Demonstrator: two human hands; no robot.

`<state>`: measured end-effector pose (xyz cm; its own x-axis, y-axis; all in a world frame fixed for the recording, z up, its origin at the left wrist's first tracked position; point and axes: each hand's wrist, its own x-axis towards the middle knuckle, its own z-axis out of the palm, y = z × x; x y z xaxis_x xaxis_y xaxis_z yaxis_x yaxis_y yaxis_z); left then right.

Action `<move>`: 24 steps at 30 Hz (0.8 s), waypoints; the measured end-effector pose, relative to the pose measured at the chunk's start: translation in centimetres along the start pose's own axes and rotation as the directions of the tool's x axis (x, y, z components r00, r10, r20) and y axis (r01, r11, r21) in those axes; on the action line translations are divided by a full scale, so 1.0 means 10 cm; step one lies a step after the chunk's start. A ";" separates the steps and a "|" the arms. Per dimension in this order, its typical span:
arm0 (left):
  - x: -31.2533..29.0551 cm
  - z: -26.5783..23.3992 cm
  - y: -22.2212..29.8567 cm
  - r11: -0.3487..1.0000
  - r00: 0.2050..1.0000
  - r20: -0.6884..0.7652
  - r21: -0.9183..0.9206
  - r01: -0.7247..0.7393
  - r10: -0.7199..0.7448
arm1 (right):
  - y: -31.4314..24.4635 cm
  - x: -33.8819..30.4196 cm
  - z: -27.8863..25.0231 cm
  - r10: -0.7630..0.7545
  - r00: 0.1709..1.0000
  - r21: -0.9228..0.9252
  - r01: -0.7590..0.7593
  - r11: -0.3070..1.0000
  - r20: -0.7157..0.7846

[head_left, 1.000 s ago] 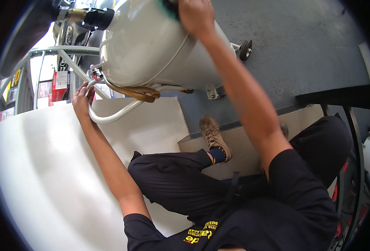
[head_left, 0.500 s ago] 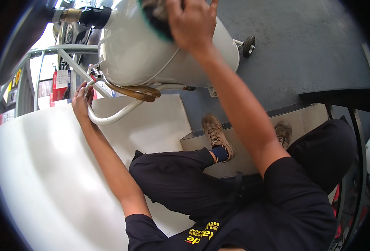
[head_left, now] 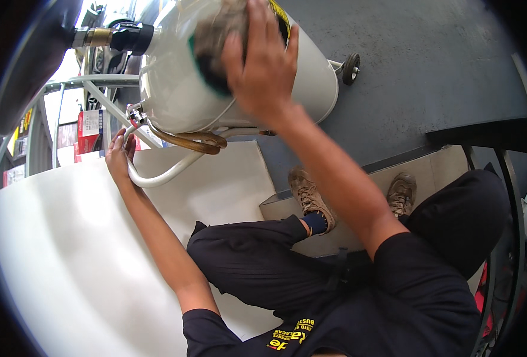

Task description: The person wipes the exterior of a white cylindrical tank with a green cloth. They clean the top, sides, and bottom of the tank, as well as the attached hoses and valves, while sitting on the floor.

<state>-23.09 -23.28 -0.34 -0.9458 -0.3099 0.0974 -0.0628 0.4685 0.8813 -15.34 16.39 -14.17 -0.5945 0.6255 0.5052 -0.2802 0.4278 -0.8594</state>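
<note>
From afar, I pin a grey-brown, green-edged cloth [head_left: 213,44] beneath and leftward of my spread-fingered right hand [head_left: 265,74], against a white, rounded metal tank [head_left: 177,92]; my farther left hand [head_left: 119,157] clasps a white flexible hose [head_left: 180,169] arcing rightward from that grip.

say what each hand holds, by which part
The left hand holds the white hose near the valve; the right hand covers a grey-brown cloth's right side, grip unclear.
</note>
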 end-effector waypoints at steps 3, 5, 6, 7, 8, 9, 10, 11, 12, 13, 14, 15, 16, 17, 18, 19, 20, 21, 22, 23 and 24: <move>0.07 0.13 0.05 1.000 0.999 0.029 0.000 -0.025 0.025 | 0.52 0.91 0.03 -0.047 0.993 -0.153 0.064 0.986 0.110; 0.09 0.12 0.00 1.000 1.000 0.019 0.027 -0.007 0.007 | 0.62 1.10 0.09 0.138 0.973 0.036 -0.147 0.988 0.185; 0.09 0.06 -0.01 1.000 1.000 0.026 0.027 -0.005 0.004 | 0.60 1.15 0.09 0.219 0.947 0.127 -0.253 0.959 0.237; 0.08 0.00 -0.01 1.000 0.999 0.032 0.024 -0.002 0.001 | 0.49 1.04 0.06 0.186 0.969 0.154 -0.211 0.965 0.162; 0.07 -0.05 -0.02 1.000 0.999 0.037 0.022 0.001 -0.002 | 0.35 0.78 0.05 0.154 0.984 0.178 -0.168 0.970 0.086; 0.02 0.06 0.00 1.000 1.000 0.014 0.020 0.005 -0.005 | 0.23 0.53 0.03 0.118 0.993 0.186 -0.116 0.976 0.003; 0.01 0.10 0.04 1.000 1.000 0.017 0.024 0.006 -0.006 | 0.18 0.24 0.11 0.042 0.992 0.192 -0.019 0.981 -0.117; 0.01 0.11 0.06 0.999 1.000 0.018 0.034 0.009 -0.010 | 0.14 -0.10 0.25 -0.029 0.972 0.188 0.074 0.979 -0.233; 0.02 0.15 0.06 0.999 1.000 0.025 0.040 0.014 -0.015 | 0.04 -0.43 0.31 -0.064 0.969 0.143 0.100 0.985 -0.238; 0.02 0.14 0.05 1.000 1.000 0.028 0.027 0.012 -0.013 | 0.01 -0.70 0.36 -0.097 0.967 0.101 0.123 0.987 -0.236; 0.03 0.14 0.05 1.000 0.999 0.033 0.010 0.009 -0.009 | 0.17 -0.84 0.42 -0.199 0.954 0.032 0.212 0.977 -0.225; 0.07 0.18 0.05 1.000 0.999 0.047 -0.011 0.004 -0.003 | 0.39 -0.93 0.47 -0.303 0.930 -0.044 0.300 0.953 -0.210; 0.13 0.08 0.02 1.000 0.998 0.068 -0.024 0.003 -0.002 | 0.57 -1.00 0.48 -0.397 0.900 -0.113 0.381 0.917 -0.182; 0.17 -0.04 -0.02 1.000 0.998 0.068 -0.018 0.005 -0.004 | 0.75 -1.03 0.46 -0.402 0.903 -0.100 0.390 0.915 -0.154; 0.20 -0.13 -0.06 1.000 0.998 0.069 -0.015 0.006 -0.005 | 0.85 -1.04 0.43 -0.310 0.935 -0.014 0.312 0.950 -0.171; 0.22 -0.22 -0.09 1.000 0.997 0.077 -0.017 0.017 -0.015 | 0.93 -1.06 0.41 -0.214 0.960 0.073 0.230 0.970 -0.181; 0.20 -0.21 -0.11 1.000 0.997 0.071 -0.010 0.028 -0.027 | 1.05 -1.06 0.38 -0.123 0.976 0.152 0.151 0.977 -0.182; 0.18 -0.17 -0.11 1.000 0.998 0.065 0.006 0.023 -0.023 | 1.19 -1.08 0.36 -0.035 0.981 0.175 0.069 0.982 -0.193; 0.14 -0.15 -0.13 1.000 0.998 0.057 0.025 0.019 -0.021 | 1.33 -1.10 0.34 0.052 0.981 0.213 -0.011 0.977 -0.185; 0.09 -0.20 -0.09 0.999 0.998 0.057 0.040 0.031 -0.033 | 1.46 -1.15 0.35 0.145 0.974 0.263 -0.096 0.960 -0.173; 0.05 -0.23 -0.07 0.999 0.999 0.039 0.035 0.030 -0.031 | 1.63 -1.21 0.37 0.236 0.959 0.310 -0.178 0.934 -0.159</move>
<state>-22.72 -25.70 0.15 -0.9552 -0.2915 0.0516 -0.1020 0.4875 0.8671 -15.50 13.40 -34.53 -0.5159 0.8046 0.2942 -0.3897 0.0855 -0.9170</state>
